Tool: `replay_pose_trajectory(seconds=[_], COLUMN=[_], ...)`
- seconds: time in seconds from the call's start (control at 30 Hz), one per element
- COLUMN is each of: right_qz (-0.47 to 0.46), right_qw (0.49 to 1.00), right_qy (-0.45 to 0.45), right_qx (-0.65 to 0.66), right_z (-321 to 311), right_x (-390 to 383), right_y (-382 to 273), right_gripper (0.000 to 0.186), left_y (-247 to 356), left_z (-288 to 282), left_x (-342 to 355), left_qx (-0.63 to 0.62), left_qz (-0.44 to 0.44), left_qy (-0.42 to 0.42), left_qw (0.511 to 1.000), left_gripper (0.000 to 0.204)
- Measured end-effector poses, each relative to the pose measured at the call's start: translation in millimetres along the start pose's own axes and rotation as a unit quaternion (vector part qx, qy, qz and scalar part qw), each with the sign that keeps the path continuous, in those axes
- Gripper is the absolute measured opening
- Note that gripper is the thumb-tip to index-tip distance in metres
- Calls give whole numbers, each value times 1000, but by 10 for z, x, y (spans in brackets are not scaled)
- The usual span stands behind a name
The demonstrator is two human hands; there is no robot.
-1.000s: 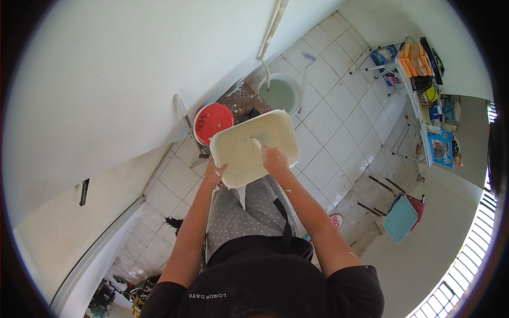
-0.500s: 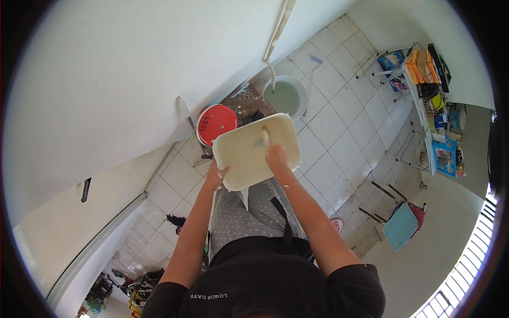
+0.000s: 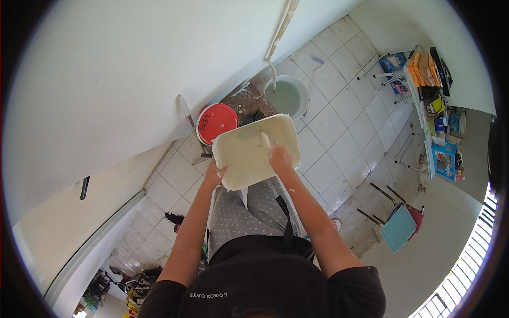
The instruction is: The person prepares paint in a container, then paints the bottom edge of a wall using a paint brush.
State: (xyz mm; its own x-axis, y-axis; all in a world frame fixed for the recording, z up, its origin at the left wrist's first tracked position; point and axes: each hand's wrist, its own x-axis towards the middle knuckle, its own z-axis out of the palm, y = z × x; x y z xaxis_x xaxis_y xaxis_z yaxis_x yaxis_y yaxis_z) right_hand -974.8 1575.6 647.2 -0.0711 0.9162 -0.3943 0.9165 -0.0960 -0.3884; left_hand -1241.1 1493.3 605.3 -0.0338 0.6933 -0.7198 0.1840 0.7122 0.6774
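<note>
— Cream plastic is seen at the centre: what is being held?

— A shallow cream tray point(image 3: 255, 151) is held level above the tiled floor point(image 3: 339, 132), in front of the person's grey dotted trousers point(image 3: 241, 212). Its near left corner is gripped from below by the left hand point(image 3: 214, 175), whose fingers are closed on the tray's rim.

— And the other hand?

— The right hand point(image 3: 280, 157) is laid inside the tray, near its right side, and is closed around a pale tool point(image 3: 263, 139) whose tip is pressed to the tray's bed. Whether the tool is a brush or a scraper cannot be told.

— What lies around the tray?

— A red round lid point(image 3: 217, 122) is seen just beyond the tray's far left corner, beside the white wall point(image 3: 132, 79). A white bucket point(image 3: 289, 95) of greenish liquid is set beyond the tray's far right corner, with a stick point(image 3: 279, 32) standing in it. Well to the right of the tray, a cluttered shelf rack point(image 3: 429, 106) and a blue folding chair point(image 3: 397, 228) are placed.
</note>
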Motion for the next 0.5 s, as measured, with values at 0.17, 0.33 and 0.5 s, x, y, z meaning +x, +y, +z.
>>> replay_pose_trajectory(seconds=[0.17, 0.33, 0.5], right_qz=[-36, -103, -215], right_qw=[999, 991, 971], right_qy=[-34, -73, -75], right_qx=[-21, -39, -72], right_z=[237, 299, 332], right_x=[180, 356, 458], right_y=[-39, -421, -517], right_gripper=[18, 15, 12], left_y=[260, 457, 358], left_z=[9, 17, -20], left_x=[-99, -175, -165], left_qx=[-19, -47, -56], left_qz=[-14, -64, -58], left_qy=[-38, -52, -65], left_qw=[999, 995, 995], left_gripper=[70, 73, 77])
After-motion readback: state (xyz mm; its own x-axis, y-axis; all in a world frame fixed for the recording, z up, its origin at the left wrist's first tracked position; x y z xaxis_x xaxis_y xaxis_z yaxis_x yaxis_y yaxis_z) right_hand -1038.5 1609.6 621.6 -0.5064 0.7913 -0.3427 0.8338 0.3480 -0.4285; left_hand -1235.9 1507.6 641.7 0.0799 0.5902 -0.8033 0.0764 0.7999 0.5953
